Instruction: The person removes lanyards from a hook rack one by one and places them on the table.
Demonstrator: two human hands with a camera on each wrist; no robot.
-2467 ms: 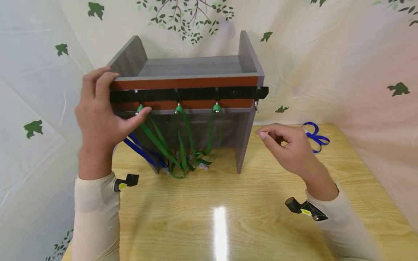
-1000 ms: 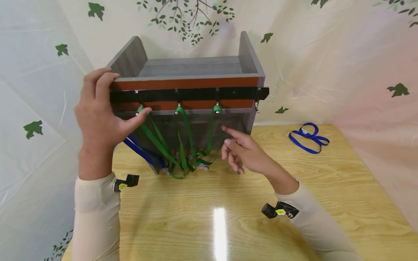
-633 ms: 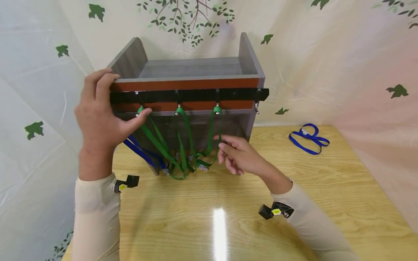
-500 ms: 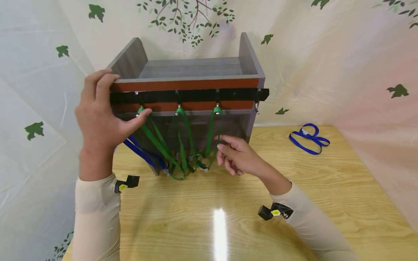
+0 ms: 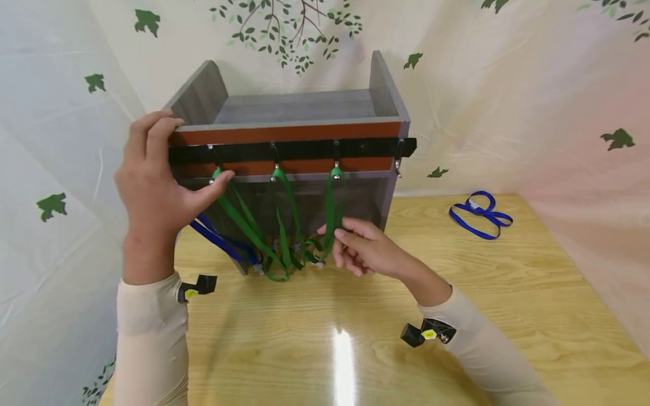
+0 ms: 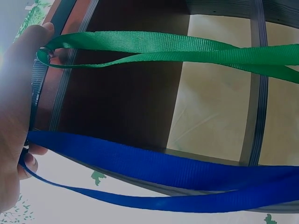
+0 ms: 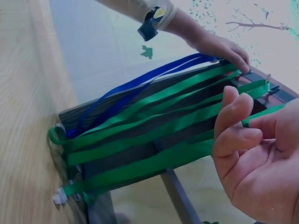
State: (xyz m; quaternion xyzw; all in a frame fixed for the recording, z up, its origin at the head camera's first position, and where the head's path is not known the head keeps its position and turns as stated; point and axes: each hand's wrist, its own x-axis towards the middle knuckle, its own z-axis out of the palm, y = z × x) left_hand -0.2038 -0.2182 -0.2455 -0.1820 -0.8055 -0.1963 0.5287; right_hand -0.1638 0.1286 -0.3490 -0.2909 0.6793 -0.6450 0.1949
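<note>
A grey wooden rack (image 5: 289, 132) with an orange front strip carries a black hook rail (image 5: 307, 149). Three green lanyards hang from hooks along it. My left hand (image 5: 152, 175) grips the rack's left end, fingers over the top edge and thumb across the front. Below that hand hangs a blue lanyard (image 5: 218, 237), its hook hidden in the head view. My right hand (image 5: 373, 248) pinches the strap of the rightmost green lanyard (image 5: 330, 206) between thumb and index finger, the other fingers loosely bent. In the right wrist view, this green strap (image 7: 266, 113) passes between thumb and finger.
Another blue lanyard (image 5: 491, 214) lies looped on the wooden table (image 5: 406, 361), right of the rack. One more hook (image 5: 398, 166) sticks out at the rail's right end. Pale plastic clips (image 7: 60, 196) sit at the low ends of the lanyards. Leaf-printed cloth surrounds the table.
My right hand has come left from beside the loose blue lanyard to the rightmost green lanyard and taken its strap, which has shifted slightly. The left hand stays on the rack.
</note>
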